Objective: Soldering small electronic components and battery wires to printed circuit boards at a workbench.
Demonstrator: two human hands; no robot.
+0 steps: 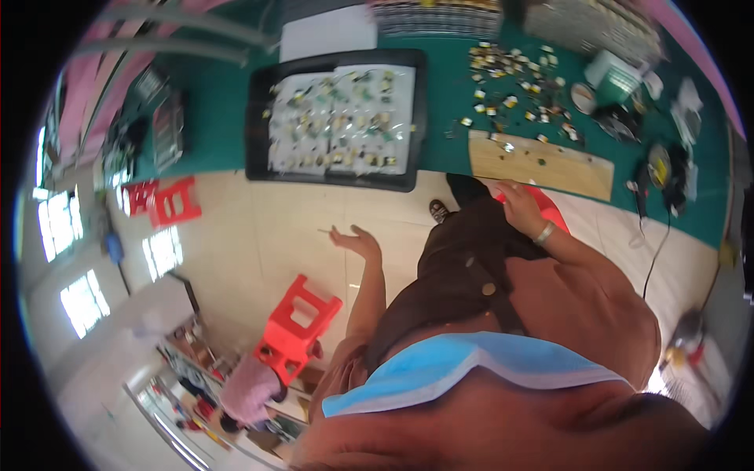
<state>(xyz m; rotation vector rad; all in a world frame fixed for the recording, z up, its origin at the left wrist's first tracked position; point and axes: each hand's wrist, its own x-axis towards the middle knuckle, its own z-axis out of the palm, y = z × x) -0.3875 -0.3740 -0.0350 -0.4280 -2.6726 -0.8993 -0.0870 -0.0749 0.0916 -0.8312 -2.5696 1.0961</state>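
Pale and thin, one stick (323, 231) juts from the fingertips of the loosely curled left hand (360, 243), which appears to pinch it over the floor, short of the green table (210, 106). One right hand (520, 206), wearing one light wristband (545, 231), rests by the dark-clad lap; whether it grips anything I cannot tell. Ahead lie one black tray (258, 133) holding two white sheets (402, 141) dotted with small parts, one wooden board (569, 170), and uncountable loose pieces (510, 101).
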